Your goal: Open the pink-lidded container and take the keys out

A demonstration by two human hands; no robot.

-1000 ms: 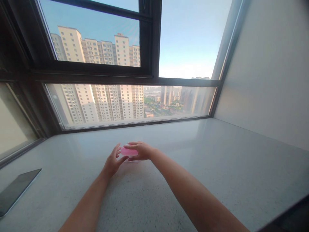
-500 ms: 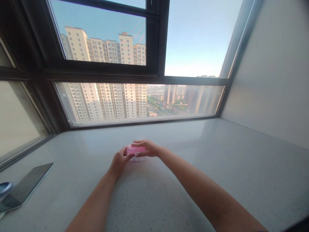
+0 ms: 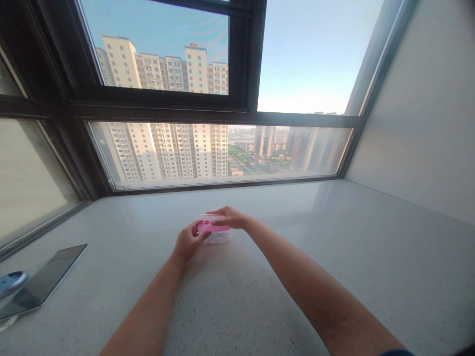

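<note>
Head view: small clear container (image 3: 219, 239) with pink lid (image 3: 208, 227) sits on the tabletop (image 3: 334, 257), mid-surface, well short of the window (image 3: 222, 153). Left hand (image 3: 188, 242): fingers curled onto the lid's near-left edge, grasping it. Right hand (image 3: 230, 218): comes in from the right, fingers clamped over the lid's far rim. Dark phone (image 3: 48, 279) lies flat at far left, with a blurred blue object (image 3: 11, 284) touching its near end.
</note>
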